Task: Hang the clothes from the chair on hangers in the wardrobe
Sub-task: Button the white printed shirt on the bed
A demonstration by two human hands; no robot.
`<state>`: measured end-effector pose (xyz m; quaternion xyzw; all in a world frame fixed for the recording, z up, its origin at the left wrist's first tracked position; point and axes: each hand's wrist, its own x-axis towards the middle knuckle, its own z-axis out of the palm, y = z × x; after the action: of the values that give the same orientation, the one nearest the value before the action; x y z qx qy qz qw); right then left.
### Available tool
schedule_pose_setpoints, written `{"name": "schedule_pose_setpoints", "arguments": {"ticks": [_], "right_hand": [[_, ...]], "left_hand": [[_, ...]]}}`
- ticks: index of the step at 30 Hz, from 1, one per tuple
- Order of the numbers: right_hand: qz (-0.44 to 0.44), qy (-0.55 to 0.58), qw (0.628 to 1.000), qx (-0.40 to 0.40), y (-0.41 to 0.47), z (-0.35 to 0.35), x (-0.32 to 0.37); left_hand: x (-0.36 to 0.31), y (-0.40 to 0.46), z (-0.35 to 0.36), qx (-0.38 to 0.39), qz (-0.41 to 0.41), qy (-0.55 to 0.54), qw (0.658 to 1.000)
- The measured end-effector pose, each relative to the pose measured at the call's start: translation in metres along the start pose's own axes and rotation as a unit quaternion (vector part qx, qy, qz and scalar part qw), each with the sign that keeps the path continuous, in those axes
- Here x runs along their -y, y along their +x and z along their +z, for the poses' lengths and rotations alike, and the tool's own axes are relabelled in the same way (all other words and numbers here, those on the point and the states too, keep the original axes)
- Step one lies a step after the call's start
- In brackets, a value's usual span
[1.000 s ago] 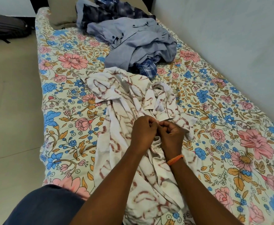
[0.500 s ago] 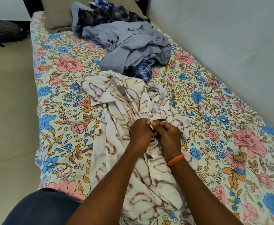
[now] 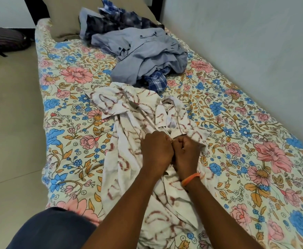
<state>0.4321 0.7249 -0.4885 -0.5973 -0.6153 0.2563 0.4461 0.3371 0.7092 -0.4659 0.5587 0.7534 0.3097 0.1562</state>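
A white shirt with reddish-brown marbled print (image 3: 129,141) lies rumpled on the bed (image 3: 237,159), its long axis running along the bed's length, collar end toward the far end and hem toward the near edge. It sits about midway between the bed's left edge and the wall-side edge.

The left hand (image 3: 156,150) and right hand (image 3: 185,153) meet knuckle to knuckle over the shirt's front, just below the collar. Both have fingers curled tight, pinching the shirt's fabric between them; what exactly they pinch is hidden by the fingers. An orange band (image 3: 191,178) circles the right wrist.

Farther up the bed are three more garments in one heap: a grey-blue button shirt (image 3: 147,54) on top, a blue checked shirt (image 3: 157,82) poking out from under its near side, and a dark mottled blue garment (image 3: 118,20) behind it, near the far end. A tan pillow (image 3: 64,20) lies at the bed's far left corner.

The bed carries a cream sheet printed with pink and blue flowers. A pale wall (image 3: 246,42) runs along its right side, and pale floor tiles (image 3: 8,123) lie to the left, with a dark bag (image 3: 3,39) on them.
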Motion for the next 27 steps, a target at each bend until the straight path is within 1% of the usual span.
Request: {"name": "schedule_pose_setpoints", "arguments": {"ticks": [2,4,7,9,13,16,18,21,24,27], "right_hand": [[0.0,0.003,1.0,-0.016,-0.003,0.0,0.001],[0.009,0.01,1.0,-0.018,-0.005,0.002,0.001],[0.022,0.021,0.999,-0.012,-0.006,0.005,0.001],[0.038,0.029,0.999,-0.016,-0.006,0.005,0.002],[0.069,0.058,0.995,-0.033,-0.002,0.005,0.006],[0.081,0.071,0.994,-0.002,0.001,0.004,0.007],[0.084,0.096,0.992,0.016,0.002,0.004,0.005],[0.099,0.149,0.982,0.058,0.002,-0.001,0.001],[0.127,0.19,0.968,0.099,0.002,-0.006,0.001],[0.188,0.243,0.943,0.127,0.006,-0.008,0.004]], "left_hand": [[0.001,0.002,0.002,0.025,0.007,0.037,0.999],[0.005,0.004,0.005,0.054,-0.005,0.032,0.998],[0.01,0.008,0.01,0.089,-0.034,-0.029,0.995],[0.009,0.009,0.011,0.098,-0.053,-0.079,0.991],[0.008,0.008,0.008,0.097,-0.1,-0.143,0.98],[0.017,0.01,0.01,0.128,-0.081,-0.218,0.964],[0.022,0.01,0.012,0.125,-0.085,-0.255,0.955],[0.019,0.009,0.01,0.102,-0.084,-0.258,0.957],[0.016,0.008,0.007,0.106,-0.093,-0.297,0.945],[0.018,0.01,0.003,0.099,-0.082,-0.297,0.946]]}}
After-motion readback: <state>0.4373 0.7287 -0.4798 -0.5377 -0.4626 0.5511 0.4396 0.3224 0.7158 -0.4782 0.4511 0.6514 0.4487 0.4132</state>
